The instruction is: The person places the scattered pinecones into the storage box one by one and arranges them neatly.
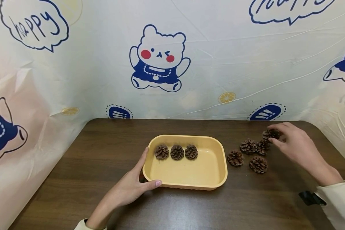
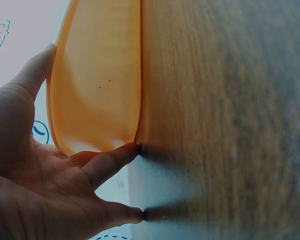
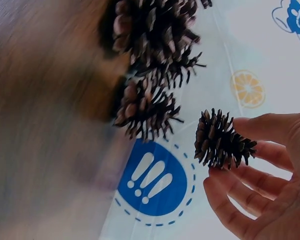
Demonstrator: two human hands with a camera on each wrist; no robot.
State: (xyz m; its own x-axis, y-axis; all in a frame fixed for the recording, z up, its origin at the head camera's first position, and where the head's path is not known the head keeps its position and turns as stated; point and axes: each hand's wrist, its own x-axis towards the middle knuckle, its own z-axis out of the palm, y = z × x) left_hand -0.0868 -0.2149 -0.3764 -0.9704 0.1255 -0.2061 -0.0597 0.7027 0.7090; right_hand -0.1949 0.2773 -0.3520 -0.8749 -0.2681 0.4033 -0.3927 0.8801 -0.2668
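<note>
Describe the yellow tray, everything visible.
The yellow tray is a shallow rounded rectangle, smooth like plastic, with a rolled rim, lying flat and upright on the dark wooden table. Three pine cones sit in a row along its far wall; the rest of its floor is bare. The left hand grips its near left corner, thumb on the front rim.

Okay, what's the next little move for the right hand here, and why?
Probably carry the pine cone pinched in the right hand over to the yellow tray and set it beside the three cones already lined up; the left hand steadies the tray's corner.
</note>
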